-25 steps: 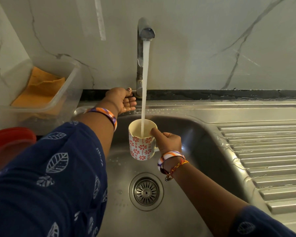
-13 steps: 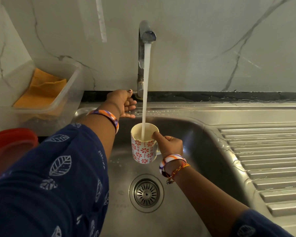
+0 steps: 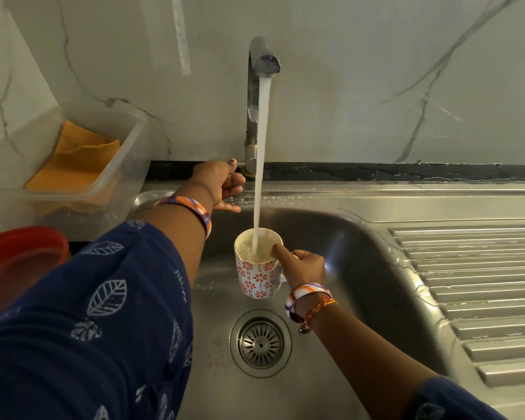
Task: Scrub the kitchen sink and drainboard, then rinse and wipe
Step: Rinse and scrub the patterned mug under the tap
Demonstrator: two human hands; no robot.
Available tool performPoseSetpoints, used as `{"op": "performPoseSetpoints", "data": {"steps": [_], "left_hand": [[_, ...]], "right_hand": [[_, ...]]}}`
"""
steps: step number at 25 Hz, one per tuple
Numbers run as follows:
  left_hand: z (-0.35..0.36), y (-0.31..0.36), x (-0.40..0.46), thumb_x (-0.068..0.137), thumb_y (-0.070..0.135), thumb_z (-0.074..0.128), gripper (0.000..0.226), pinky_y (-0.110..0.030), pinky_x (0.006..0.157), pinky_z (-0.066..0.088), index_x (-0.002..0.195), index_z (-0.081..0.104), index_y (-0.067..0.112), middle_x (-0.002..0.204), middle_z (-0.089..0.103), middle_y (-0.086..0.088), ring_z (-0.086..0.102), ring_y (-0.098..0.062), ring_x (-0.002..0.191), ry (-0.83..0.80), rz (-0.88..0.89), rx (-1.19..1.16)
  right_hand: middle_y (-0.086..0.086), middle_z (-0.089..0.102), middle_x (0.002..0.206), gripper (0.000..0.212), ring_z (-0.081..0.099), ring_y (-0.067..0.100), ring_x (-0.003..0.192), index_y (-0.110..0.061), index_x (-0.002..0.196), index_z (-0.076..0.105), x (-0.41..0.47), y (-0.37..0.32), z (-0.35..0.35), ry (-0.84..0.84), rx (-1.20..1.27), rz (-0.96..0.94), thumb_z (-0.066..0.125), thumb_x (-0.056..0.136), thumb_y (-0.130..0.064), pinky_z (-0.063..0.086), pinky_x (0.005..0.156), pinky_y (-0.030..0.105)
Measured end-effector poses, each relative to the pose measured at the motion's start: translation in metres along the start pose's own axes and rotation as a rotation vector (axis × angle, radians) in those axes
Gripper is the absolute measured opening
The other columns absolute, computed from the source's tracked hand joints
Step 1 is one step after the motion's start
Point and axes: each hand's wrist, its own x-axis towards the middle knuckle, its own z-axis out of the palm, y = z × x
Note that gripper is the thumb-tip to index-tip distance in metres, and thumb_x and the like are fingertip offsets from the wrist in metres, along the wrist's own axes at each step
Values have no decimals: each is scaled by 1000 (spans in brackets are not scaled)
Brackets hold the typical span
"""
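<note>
A steel sink (image 3: 361, 268) with a round drain (image 3: 260, 342) fills the middle, and its ribbed drainboard (image 3: 479, 283) runs off to the right. Water streams from the tall tap (image 3: 255, 95) into a white mug with red flowers (image 3: 256, 268), nearly full. My right hand (image 3: 303, 266) holds the mug by its handle over the basin, thumb on the rim. My left hand (image 3: 222, 184) rests at the tap's base lever, fingers curled loosely near it; whether it grips the lever I cannot tell.
A clear plastic tub (image 3: 109, 177) holding an orange cloth (image 3: 73, 159) stands on the counter at the left. A red lid (image 3: 19, 262) lies in front of it. A marble wall backs the sink.
The mug has filled further under the stream and sits slightly lower in view. My left hand stays at the tap's base.
</note>
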Motion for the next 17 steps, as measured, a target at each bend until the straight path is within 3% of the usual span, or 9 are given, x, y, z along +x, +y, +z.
{"op": "performPoseSetpoints", "data": {"steps": [4,6,9,11,13,15,17], "left_hand": [[-1,1,-1,95,30,52,24,-54,82,48,81,58,12,68,58,1,56,-13,64,-13,-12,-15],[-2,0,-2,95,29,53,22,-55,83,47,82,58,13,69,59,1,58,-13,65,-18,-11,-27],[-4,-1,0,94,27,54,17,-55,83,46,85,59,14,70,59,3,59,-14,67,-28,-8,-51],[-3,0,0,94,27,54,17,-53,82,45,85,59,13,68,58,4,59,-14,67,-32,2,-48],[-1,-1,3,96,27,52,21,-46,80,46,80,57,14,61,58,4,57,-13,65,-14,35,-18],[2,-5,9,98,27,47,27,-31,68,47,74,55,14,44,58,8,53,-10,60,14,90,0],[4,-7,14,99,23,45,29,-21,56,39,73,55,15,34,53,10,50,-8,56,24,166,-3]], "right_hand": [[1,65,69,28,59,16,69,-12,70,67,5,19,4,6,-12,53,71,70,-40,41,58,21],[4,70,84,46,63,18,79,-9,90,71,5,27,7,16,-12,83,72,63,-47,47,64,25],[4,71,89,55,64,19,84,-11,95,70,4,30,10,16,-22,86,71,58,-52,50,69,29],[4,70,83,46,63,19,79,-10,88,70,5,25,9,-11,5,75,73,63,-47,47,65,27],[-3,61,60,27,55,15,63,-15,65,64,3,12,7,-41,19,32,74,66,-40,41,59,25],[-11,46,41,34,44,12,52,-19,47,52,-1,-7,4,-64,49,-18,74,70,-32,37,57,25],[-8,48,42,37,46,13,53,-18,45,51,-4,-29,-1,-79,73,-61,72,73,-32,37,58,25]]}}
